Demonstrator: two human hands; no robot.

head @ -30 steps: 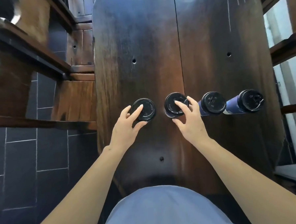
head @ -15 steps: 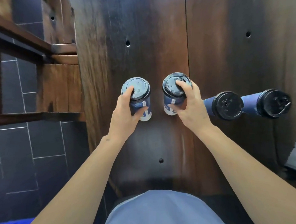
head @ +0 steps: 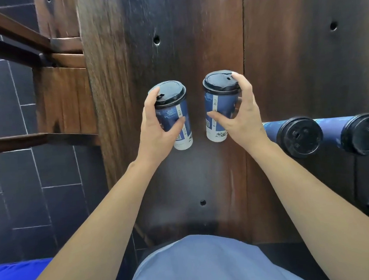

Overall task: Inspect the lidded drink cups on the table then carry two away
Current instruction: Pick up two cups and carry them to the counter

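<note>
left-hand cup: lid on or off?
On. The black lid sits seated on the blue cup gripped by the left hand. Whether it's fully sealed: cannot tell.

A dark wooden table (head: 195, 43) made of planks with small holes fills the middle, with a wooden bench (head: 64, 99) and dark floor tiles (head: 16, 170) on the left.

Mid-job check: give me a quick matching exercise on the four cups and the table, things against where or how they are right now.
Things:
1. left cup
2. right cup
3. two other cups
4. table

States:
A. dark wood with small holes
B. gripped by the left hand
C. standing at the right edge of the view
D. gripped by the right hand

Pairs: 1-B, 2-D, 3-C, 4-A
</note>
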